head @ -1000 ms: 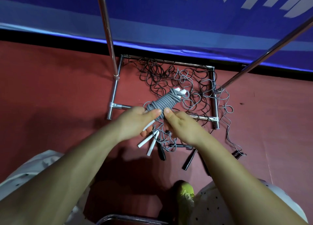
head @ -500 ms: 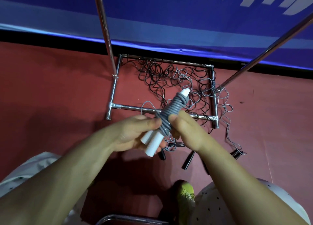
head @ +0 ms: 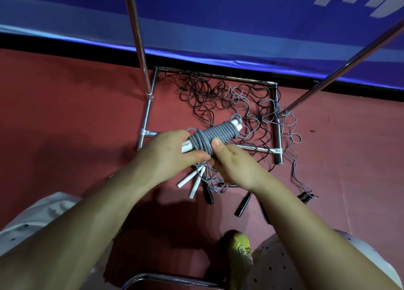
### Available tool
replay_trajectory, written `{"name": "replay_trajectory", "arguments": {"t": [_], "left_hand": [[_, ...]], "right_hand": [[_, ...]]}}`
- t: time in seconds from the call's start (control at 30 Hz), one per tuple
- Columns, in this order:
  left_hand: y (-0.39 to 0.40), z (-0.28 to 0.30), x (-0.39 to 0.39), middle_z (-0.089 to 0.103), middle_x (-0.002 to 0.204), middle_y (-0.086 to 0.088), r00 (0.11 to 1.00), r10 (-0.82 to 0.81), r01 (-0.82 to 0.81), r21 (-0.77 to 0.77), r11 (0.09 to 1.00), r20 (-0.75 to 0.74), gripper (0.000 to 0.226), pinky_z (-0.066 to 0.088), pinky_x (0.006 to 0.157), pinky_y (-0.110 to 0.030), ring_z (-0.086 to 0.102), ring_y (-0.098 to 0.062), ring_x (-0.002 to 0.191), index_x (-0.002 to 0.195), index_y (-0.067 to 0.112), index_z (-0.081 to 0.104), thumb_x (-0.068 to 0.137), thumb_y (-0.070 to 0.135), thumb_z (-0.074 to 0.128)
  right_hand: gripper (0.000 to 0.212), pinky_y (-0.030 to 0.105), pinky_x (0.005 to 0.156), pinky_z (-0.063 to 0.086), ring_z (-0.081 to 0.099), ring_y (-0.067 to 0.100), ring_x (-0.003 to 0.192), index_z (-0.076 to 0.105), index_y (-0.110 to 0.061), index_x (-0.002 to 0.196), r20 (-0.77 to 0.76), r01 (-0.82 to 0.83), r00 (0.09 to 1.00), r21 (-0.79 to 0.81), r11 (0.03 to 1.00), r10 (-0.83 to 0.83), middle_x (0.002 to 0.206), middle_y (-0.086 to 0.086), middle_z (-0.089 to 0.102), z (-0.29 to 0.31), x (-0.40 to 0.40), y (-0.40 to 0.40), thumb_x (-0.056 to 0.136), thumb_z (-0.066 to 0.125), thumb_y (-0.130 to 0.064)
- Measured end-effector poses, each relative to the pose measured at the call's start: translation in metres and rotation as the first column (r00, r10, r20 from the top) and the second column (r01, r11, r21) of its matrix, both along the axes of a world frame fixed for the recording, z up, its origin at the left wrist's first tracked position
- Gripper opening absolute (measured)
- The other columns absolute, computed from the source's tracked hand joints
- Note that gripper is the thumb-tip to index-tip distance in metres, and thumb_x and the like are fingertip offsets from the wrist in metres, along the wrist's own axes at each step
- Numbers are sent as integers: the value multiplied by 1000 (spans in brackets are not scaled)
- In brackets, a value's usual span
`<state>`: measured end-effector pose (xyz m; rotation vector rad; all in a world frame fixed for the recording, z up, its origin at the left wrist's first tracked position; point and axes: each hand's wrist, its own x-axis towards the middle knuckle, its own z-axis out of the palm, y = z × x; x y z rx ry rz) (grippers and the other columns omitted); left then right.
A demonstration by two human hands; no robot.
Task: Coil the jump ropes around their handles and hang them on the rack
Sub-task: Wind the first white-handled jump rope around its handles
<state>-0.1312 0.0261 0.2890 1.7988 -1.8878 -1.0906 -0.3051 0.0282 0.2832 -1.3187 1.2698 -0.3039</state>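
Since the previous frame the coiled rope bundle (head: pixel 213 134) has swung from a steep tilt to lie nearly level, white handle tips pointing far-right, and both hands have closed in around its near-left end. Left hand (head: pixel 168 156): fingers curled under and around the white handle ends, gripping the bundle. Right hand (head: pixel 235 165): thumb pressed on the grey coils, fingers curled beneath, also gripping it. The bundle is held in the air above the near bar of the rack base (head: pixel 258 148). On the red floor (head: pixel 65 115) inside and around that base lies a tangle of loose black and grey ropes (head: pixel 220 95). Two loose white handles (head: pixel 192 180) lie on the floor just below the hands; black handles (head: pixel 242 205) lie near, to the right. Two chrome rack poles (head: pixel 137 38) rise from the base. A yellow-green shoe (head: pixel 239 246) sits near, at bottom centre.
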Motion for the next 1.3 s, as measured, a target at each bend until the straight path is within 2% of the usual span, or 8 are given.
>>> {"name": "replay_trajectory", "arguments": {"t": [0.1,0.2,0.3,0.43,0.6,0.93,1.17,1.3], "left_hand": [[-3,0,5,70,77,-10,969,42,24,261,965,-244,49,55,71,-43,65,-24,70,83,15,68,68,62,68],[-2,10,8,68,67,-15,775,330,176,685,707,-540,68,53,51,-30,64,-23,54,83,9,67,71,71,41],[-2,12,9,52,55,-8,683,429,308,766,565,-591,80,41,45,-23,46,-19,42,79,5,67,76,73,26],[0,2,-3,47,49,-3,786,373,89,688,721,-493,68,36,49,-26,39,-17,42,70,11,62,95,61,22],[3,-11,-1,57,56,5,978,106,-59,245,968,-182,60,48,69,-36,53,-16,54,60,21,58,95,59,27],[7,-9,1,61,112,2,988,-149,152,98,984,-38,64,43,94,-38,55,-16,109,115,23,55,72,67,36],[4,-12,7,68,95,13,939,-82,160,212,964,-333,59,50,91,-43,65,-8,94,106,35,53,54,61,67],[5,-10,7,68,95,8,948,-152,195,134,972,-279,52,52,85,-44,65,-14,93,105,37,59,58,58,65]], "right_hand": [[60,12,41,24,29,4,37,49,3,69,-62,-38,998,-76,996,34,40,-11,34,2,-2,-1,103,26,-41],[49,11,44,27,36,2,39,47,-19,63,-38,-49,998,-151,987,44,42,-16,40,4,-4,2,103,30,-42],[54,18,52,30,39,3,48,59,-21,66,20,-30,999,-163,986,33,57,-2,51,3,-2,2,94,29,-55],[63,29,56,31,35,5,50,56,-8,76,-18,-66,998,-111,992,65,54,-11,43,-1,-1,1,92,24,-59],[68,32,52,49,38,1,37,53,6,87,-45,-14,999,83,996,17,41,-14,32,2,3,3,99,20,-52],[56,24,44,14,18,12,44,49,-18,68,45,51,997,204,978,-62,48,-9,26,6,-2,-1,85,36,-69],[41,10,41,32,40,-2,36,52,-22,59,101,1,995,75,997,-9,40,-19,42,9,0,2,97,43,-32],[42,11,37,26,34,0,32,45,-24,61,207,-8,978,121,993,-18,38,-15,38,14,3,5,102,38,-20]]}}
